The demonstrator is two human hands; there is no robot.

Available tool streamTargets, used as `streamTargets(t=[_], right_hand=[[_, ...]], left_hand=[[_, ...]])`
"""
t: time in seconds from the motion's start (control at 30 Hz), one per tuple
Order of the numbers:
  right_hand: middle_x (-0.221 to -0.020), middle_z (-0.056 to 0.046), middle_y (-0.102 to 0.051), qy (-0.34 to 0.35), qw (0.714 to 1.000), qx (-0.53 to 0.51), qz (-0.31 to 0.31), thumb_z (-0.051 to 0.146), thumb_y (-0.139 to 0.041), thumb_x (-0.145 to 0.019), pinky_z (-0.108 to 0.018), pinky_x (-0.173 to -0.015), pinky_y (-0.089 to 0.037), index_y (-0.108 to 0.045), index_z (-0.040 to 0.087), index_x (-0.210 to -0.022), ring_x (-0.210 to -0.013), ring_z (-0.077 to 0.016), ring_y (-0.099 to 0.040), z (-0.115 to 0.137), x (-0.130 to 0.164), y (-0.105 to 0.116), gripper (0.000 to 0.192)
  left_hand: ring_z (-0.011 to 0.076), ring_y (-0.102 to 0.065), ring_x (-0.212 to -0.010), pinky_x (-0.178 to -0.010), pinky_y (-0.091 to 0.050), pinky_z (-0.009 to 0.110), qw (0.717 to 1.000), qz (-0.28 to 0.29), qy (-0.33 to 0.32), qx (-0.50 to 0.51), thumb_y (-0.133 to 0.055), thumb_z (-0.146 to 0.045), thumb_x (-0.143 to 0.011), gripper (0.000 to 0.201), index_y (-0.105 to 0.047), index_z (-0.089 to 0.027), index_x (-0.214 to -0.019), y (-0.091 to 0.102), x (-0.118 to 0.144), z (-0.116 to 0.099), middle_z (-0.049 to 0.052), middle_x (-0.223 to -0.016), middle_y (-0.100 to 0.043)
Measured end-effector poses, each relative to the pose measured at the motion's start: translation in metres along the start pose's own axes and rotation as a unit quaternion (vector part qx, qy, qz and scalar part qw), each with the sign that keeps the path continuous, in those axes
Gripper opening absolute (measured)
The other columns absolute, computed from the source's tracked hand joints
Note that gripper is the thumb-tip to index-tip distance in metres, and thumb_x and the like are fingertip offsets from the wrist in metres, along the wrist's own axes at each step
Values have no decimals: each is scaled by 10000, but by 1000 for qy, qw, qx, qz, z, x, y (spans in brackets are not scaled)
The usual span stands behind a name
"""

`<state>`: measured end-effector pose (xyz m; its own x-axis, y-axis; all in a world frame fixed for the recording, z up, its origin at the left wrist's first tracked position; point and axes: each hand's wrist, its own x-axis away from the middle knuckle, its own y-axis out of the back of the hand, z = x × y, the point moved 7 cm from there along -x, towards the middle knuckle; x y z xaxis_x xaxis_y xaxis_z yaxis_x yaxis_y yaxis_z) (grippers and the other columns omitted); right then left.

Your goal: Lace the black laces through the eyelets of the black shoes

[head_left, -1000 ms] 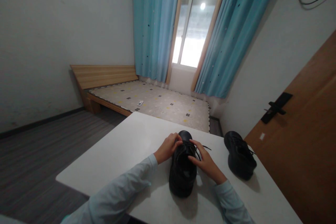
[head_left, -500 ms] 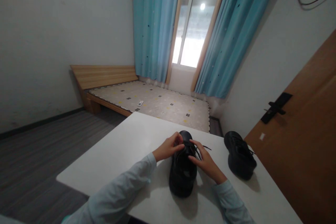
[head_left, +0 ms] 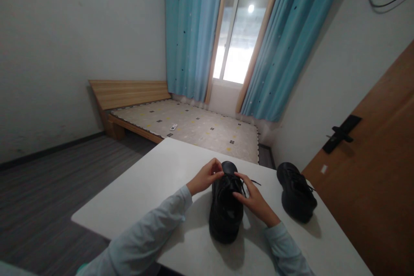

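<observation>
1. A black shoe [head_left: 225, 228] sits upright on the white surface [head_left: 129, 207], between the person's 2 hands, its toe pointing away and its heel toward the person.
2. The left hand [head_left: 206, 177] is at the left side of the lacing, forefinger bent and thumb near it. Whether this grip is together on a lace, I cannot tell.
3. The right hand [head_left: 257, 202] touches the shoe's right side. Its grip is apart: the thumb lies by the shoe opening, the forefinger farther forward beside the laces.
4. A loose lace end [head_left: 255, 182] sticks out past the right fingers.
5. Another black shoe [head_left: 299, 200] stands to the right, well apart from both hands, near the surface's edge.
6. Beyond the surface is a bed [head_left: 194, 123] with a small white remote [head_left: 174, 127] on it.
7. Behind it, 2 blue curtains [head_left: 194, 30] flank a window [head_left: 241, 39]; a brown door [head_left: 381, 159] is at right.
</observation>
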<state>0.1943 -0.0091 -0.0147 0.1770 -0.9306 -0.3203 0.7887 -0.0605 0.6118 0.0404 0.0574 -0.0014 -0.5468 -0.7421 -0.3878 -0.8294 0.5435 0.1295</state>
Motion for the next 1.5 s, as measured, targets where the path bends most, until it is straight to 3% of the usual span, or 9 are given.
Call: streamTargets(t=[0.17, 0.4, 0.73, 0.9, 1.0, 1.13, 1.3, 1.5], right_hand=[[-1304, -85, -475, -3, 1000, -5, 0, 356, -600, -768, -430, -1050, -305, -430, 233, -1266, -1233, -251, -417, 0, 0, 0, 540], [-1296, -90, -481, -3, 1000, -5, 0, 358, -603, -760, -439, -1045, -313, -435, 226, -1261, -1225, -258, -424, 0, 0, 0, 544], [-1313, -91, -469, -7, 1000, 4, 3, 362, -594, -768, -440, -1058, -292, -426, 226, -1266, -1239, -257, -410, -4, 1, -1, 543], [-1314, -94, -468, -8, 1000, 3, 3, 367, -595, -764, -437, -1057, -294, -426, 222, -1267, -1241, -258, -409, -5, 3, 0, 550], [-1315, -92, -469, -11, 1000, 5, 1, 361, -599, -762, -438, -1054, -297, -423, 226, -1270, -1239, -259, -412, -5, 4, 1, 554], [-1311, -92, -472, -16, 1000, 6, 0, 362, -602, -762, -439, -1050, -301, -414, 226, -1279, -1233, -260, -418, -7, 5, 1, 567], [-1305, -88, -478, -12, 1000, 6, -2, 366, -602, -763, -436, -1047, -305, -418, 227, -1279, -1230, -262, -421, -7, 5, 0, 565], [-1309, -90, -471, -16, 1000, 8, 0, 366, -603, -760, -428, -1052, -298, -410, 218, -1278, -1232, -255, -417, -11, 4, -1, 573]], left_hand=[[113, -515, -707, -584, -375, 204, 989, 7, -17, -147, -602, -312, -776, 206, -522, -168, -901, 9, 1, -10, 1, -801, -581], [114, -556, -725, -677, -417, 217, 972, 59, -29, -224, -642, -171, -726, 176, -585, -184, -892, 8, 2, -10, -5, -832, -639], [163, -556, -760, -718, -409, 275, 941, -47, 2, -336, -621, -194, -756, 152, -608, -204, -907, 36, 0, -5, 15, -778, -631], [136, -554, -693, -722, -446, 284, 961, -84, 49, -257, -585, -164, -728, 137, -610, -179, -862, 43, -2, -1, 2, -718, -601], [124, -569, -663, -706, -489, 294, 986, -109, 100, -75, -577, -153, -688, 141, -579, -159, -829, 44, -1, 7, -33, -635, -507], [139, -626, -728, -757, -527, 354, 969, -124, 131, 171, -561, -120, -665, 158, -499, -158, -805, 38, 0, 12, -48, -665, -471], [112, -599, -682, -748, -545, 395, 960, -129, 134, 208, -541, -92, -668, 193, -478, -162, -836, 36, 1, 13, -33, -724, -494], [52, -480, -631, -655, -557, 308, 965, -156, 110, 181, -566, -171, -703, 165, -484, -164, -845, 42, 1, 10, -30, -798, -445]])
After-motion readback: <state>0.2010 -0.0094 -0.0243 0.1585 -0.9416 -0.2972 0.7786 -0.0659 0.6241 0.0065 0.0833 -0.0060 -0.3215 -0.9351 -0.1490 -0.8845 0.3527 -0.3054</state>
